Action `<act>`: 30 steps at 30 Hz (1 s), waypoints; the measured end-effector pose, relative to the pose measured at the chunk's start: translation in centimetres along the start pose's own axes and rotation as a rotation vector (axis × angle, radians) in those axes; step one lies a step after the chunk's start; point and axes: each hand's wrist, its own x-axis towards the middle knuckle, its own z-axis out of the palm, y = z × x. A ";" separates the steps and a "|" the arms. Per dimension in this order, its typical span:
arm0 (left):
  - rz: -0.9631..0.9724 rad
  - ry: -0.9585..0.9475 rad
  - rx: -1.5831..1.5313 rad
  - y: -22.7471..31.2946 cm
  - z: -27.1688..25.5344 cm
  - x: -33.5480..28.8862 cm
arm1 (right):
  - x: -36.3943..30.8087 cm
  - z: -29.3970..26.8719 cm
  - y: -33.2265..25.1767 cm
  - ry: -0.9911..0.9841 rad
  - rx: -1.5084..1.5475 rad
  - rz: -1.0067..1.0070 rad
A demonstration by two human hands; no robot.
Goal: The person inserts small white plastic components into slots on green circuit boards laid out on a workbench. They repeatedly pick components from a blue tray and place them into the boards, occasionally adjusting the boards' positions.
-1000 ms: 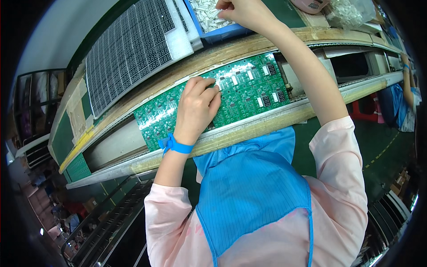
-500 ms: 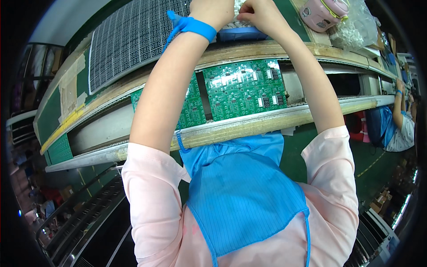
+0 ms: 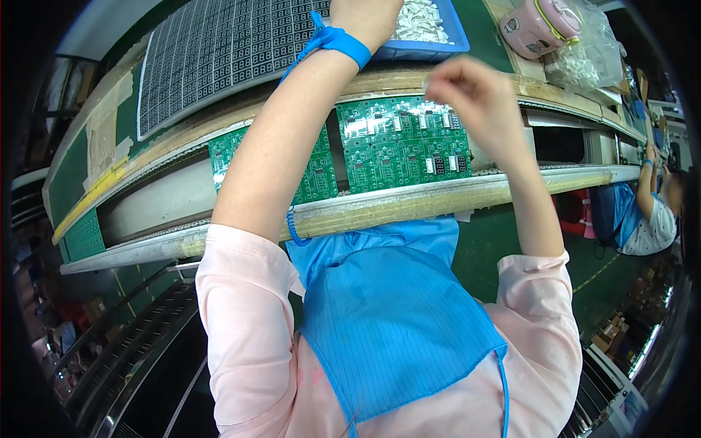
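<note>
My right hand, smeared by motion, hovers over the far right corner of a green circuit board. Its thumb and fingers pinch what looks like a small white part. That board carries several white connectors and black digit displays along its right side. My left hand, wearing a blue wrist strap, is at the top edge beside a blue tray of small white connectors; its fingers are hidden. Under my left forearm lies a second green board, partly covered.
Left of the tray lies a large sheet of black digit displays. The boards sit in a conveyor track with a taped front rail. A pink container and a clear bag of white parts stand far right. Another person is at the right.
My right hand has come from the tray back toward me, over the board's far right corner. My left hand has stayed near the tray, shifting slightly in view. More of the tray shows now.
</note>
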 end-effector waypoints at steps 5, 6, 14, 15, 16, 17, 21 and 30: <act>0.016 0.003 0.030 0.0 -0.2 0.1 | -5.6 2.0 1.2 -0.160 0.072 0.066; 0.019 -0.014 0.038 -0.1 -0.1 0.0 | -6.2 2.1 1.4 -0.175 0.004 0.033; 0.037 0.042 -0.127 0.1 -0.7 -0.1 | -7.9 2.8 1.4 -0.198 -0.294 -0.157; 0.020 0.058 -0.177 0.2 -0.7 0.0 | -7.7 2.8 1.6 -0.191 -0.334 -0.181; -0.001 0.074 -0.224 0.1 -1.0 0.0 | -7.5 2.8 1.6 -0.188 -0.372 -0.210; -0.022 0.092 -0.271 0.1 -1.2 0.0 | -7.3 2.8 1.7 -0.186 -0.411 -0.239; 0.031 0.214 -0.499 1.4 -5.9 -0.8 | -7.2 2.9 2.4 -0.204 -0.448 -0.233; -0.103 0.107 -0.791 4.4 -12.0 -12.0 | -6.9 3.2 1.6 -0.217 -0.556 -0.283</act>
